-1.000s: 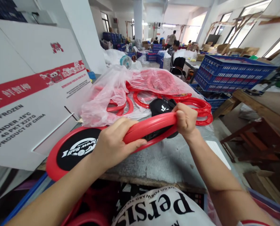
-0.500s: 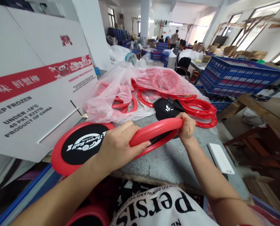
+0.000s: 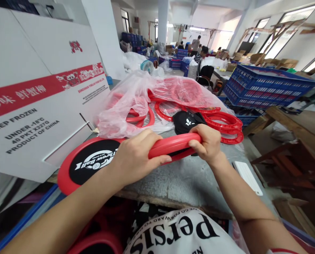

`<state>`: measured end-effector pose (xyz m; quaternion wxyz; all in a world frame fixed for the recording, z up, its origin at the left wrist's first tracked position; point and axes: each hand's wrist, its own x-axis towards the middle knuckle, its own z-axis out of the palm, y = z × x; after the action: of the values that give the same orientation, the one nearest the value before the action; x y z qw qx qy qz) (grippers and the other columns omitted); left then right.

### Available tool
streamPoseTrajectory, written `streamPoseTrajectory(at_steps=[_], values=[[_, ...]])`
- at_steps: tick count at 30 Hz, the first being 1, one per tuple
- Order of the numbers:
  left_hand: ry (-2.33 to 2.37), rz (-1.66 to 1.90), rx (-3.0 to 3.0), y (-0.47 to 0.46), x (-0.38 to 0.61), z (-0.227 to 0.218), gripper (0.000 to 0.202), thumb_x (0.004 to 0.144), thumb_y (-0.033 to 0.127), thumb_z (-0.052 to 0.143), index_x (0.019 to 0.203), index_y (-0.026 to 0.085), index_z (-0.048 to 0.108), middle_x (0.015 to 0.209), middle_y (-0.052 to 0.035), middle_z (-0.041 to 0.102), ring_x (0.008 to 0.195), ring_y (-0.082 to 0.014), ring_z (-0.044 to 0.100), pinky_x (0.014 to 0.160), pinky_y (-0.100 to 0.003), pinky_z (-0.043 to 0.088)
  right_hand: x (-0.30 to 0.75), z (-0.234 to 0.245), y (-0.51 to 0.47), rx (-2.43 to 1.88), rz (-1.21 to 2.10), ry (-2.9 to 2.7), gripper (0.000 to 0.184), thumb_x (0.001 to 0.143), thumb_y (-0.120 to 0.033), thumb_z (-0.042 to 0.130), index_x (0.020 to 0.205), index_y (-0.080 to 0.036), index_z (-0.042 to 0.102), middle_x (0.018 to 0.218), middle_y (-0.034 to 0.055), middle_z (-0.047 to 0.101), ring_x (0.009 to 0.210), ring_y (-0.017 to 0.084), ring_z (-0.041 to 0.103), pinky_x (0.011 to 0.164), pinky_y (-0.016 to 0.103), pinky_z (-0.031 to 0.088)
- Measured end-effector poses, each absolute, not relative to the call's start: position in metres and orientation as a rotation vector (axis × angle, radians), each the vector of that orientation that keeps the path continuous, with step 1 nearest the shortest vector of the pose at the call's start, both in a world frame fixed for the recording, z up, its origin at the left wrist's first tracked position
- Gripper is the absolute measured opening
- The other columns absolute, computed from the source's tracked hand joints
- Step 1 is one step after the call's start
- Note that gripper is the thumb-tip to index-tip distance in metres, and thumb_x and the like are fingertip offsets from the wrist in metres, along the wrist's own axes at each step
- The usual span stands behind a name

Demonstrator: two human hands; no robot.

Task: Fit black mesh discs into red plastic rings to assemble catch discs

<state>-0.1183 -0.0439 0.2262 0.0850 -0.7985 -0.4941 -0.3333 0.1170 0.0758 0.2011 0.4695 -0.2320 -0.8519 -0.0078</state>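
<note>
Between my two hands is a red ring with black fabric inside (image 3: 173, 145), tilted nearly edge-on above the grey table. My left hand (image 3: 136, 155) grips its left side, thumb along the lower edge. My right hand (image 3: 208, 144) clasps the right side, fingers over the top and thumb on the near face. Left of my left hand lies a finished-looking red disc with a black centre (image 3: 92, 163), printed "Throw Ball". Just beyond my hands rests a folded black fabric piece (image 3: 187, 121) with a white print.
A thin plastic bag (image 3: 120, 118) of red rings spreads across the back of the table (image 3: 173, 183). Loose red rings (image 3: 225, 121) lie at right. A white carton (image 3: 41, 88) stands left, a white phone-like object (image 3: 247, 177) right, and blue crates (image 3: 266, 84) beyond.
The ring has turned flatter and more edge-on, its gap narrowing. My right hand has shifted its grip, its thumb now on the near side.
</note>
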Motion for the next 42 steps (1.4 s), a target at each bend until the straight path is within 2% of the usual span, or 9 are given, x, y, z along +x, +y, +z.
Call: streamPoseTrajectory(at_steps=[12, 15, 19, 25, 29, 32, 35, 39, 42], values=[[-1.391, -0.94, -2.225, -0.048, -0.112, 0.218, 0.04, 0.096, 0.054, 0.061, 0.078, 0.018, 0.064, 0.069, -0.001, 0.063, 0.062, -0.0141, 0.06, 0.058, -0.027, 0.043, 0.125, 0.175, 0.08, -0.648, 0.124, -1.92, 0.069, 0.096, -0.079, 0.034, 0.07, -0.022, 0.063, 0.06, 0.0028, 0.061, 0.054, 0.016, 0.054, 0.056, 0.032, 0.042], [-1.409, -0.944, -2.263, -0.044, -0.112, 0.219, 0.039, 0.097, 0.054, 0.06, 0.084, 0.018, 0.066, 0.073, -0.0022, 0.066, 0.066, -0.0151, 0.062, 0.061, -0.027, 0.047, 0.126, 0.171, 0.083, -0.681, 0.147, -1.887, 0.071, 0.094, -0.081, 0.032, 0.069, -0.022, 0.063, 0.061, 0.0032, 0.061, 0.055, 0.017, 0.055, 0.055, 0.033, 0.042], [-1.517, -1.081, -2.348, -0.045, -0.122, 0.219, 0.043, 0.093, 0.058, 0.066, 0.112, 0.019, 0.067, 0.102, -0.0067, 0.075, 0.092, -0.0214, 0.07, 0.081, -0.033, 0.056, 0.134, 0.165, 0.091, -0.777, 0.18, -1.729, 0.072, 0.094, -0.082, 0.03, 0.069, -0.023, 0.061, 0.057, 0.0019, 0.058, 0.053, 0.017, 0.053, 0.051, 0.032, 0.039], [-1.509, -1.285, -2.302, -0.055, -0.134, 0.207, 0.028, 0.092, 0.047, 0.071, 0.093, 0.019, 0.066, 0.081, 0.0, 0.069, 0.071, -0.014, 0.064, 0.067, -0.026, 0.052, 0.146, 0.143, 0.105, -0.807, 0.336, -1.54, 0.071, 0.096, -0.079, 0.031, 0.067, -0.022, 0.061, 0.055, 0.0002, 0.053, 0.051, 0.017, 0.05, 0.048, 0.031, 0.037], [-1.513, -1.158, -2.244, -0.056, -0.128, 0.206, 0.029, 0.093, 0.046, 0.069, 0.085, 0.018, 0.067, 0.071, 0.0009, 0.063, 0.063, -0.0133, 0.06, 0.061, -0.026, 0.047, 0.142, 0.153, 0.101, -0.78, 0.435, -1.715, 0.065, 0.1, -0.072, 0.035, 0.083, -0.021, 0.07, 0.074, 0.0043, 0.069, 0.069, 0.02, 0.065, 0.064, 0.033, 0.051], [-1.524, -0.993, -2.275, -0.054, -0.122, 0.213, 0.036, 0.093, 0.051, 0.066, 0.079, 0.018, 0.067, 0.067, 0.0004, 0.061, 0.06, -0.0136, 0.057, 0.058, -0.027, 0.042, 0.135, 0.18, 0.087, -0.665, 0.398, -2.012, 0.067, 0.095, -0.079, 0.038, 0.097, -0.021, 0.073, 0.092, 0.0081, 0.075, 0.086, 0.023, 0.07, 0.078, 0.035, 0.054], [-1.5, -1.027, -2.358, -0.053, -0.117, 0.222, 0.036, 0.094, 0.053, 0.066, 0.087, 0.018, 0.069, 0.073, -0.0008, 0.065, 0.064, -0.0143, 0.06, 0.061, -0.027, 0.046, 0.129, 0.2, 0.078, -0.625, 0.322, -2.171, 0.068, 0.091, -0.082, 0.043, 0.082, -0.021, 0.071, 0.072, 0.0042, 0.069, 0.066, 0.018, 0.064, 0.064, 0.031, 0.047], [-1.501, -1.221, -2.431, -0.054, -0.121, 0.221, 0.04, 0.093, 0.055, 0.067, 0.109, 0.018, 0.069, 0.094, -0.0046, 0.073, 0.084, -0.0183, 0.069, 0.078, -0.03, 0.055, 0.133, 0.194, 0.09, -0.683, 0.336, -1.876, 0.072, 0.091, -0.083, 0.042, 0.068, -0.02, 0.066, 0.059, 0.0015, 0.058, 0.054, 0.015, 0.052, 0.053, 0.03, 0.038], [-1.566, -1.391, -2.266, -0.058, -0.129, 0.2, 0.044, 0.091, 0.061, 0.067, 0.101, 0.018, 0.069, 0.088, -0.0027, 0.072, 0.078, -0.0172, 0.067, 0.073, -0.029, 0.055, 0.14, 0.171, 0.111, -0.794, 0.428, -1.48, 0.074, 0.09, -0.086, 0.038, 0.06, -0.02, 0.055, 0.053, -0.0016, 0.045, 0.051, 0.013, 0.042, 0.049, 0.029, 0.033]])
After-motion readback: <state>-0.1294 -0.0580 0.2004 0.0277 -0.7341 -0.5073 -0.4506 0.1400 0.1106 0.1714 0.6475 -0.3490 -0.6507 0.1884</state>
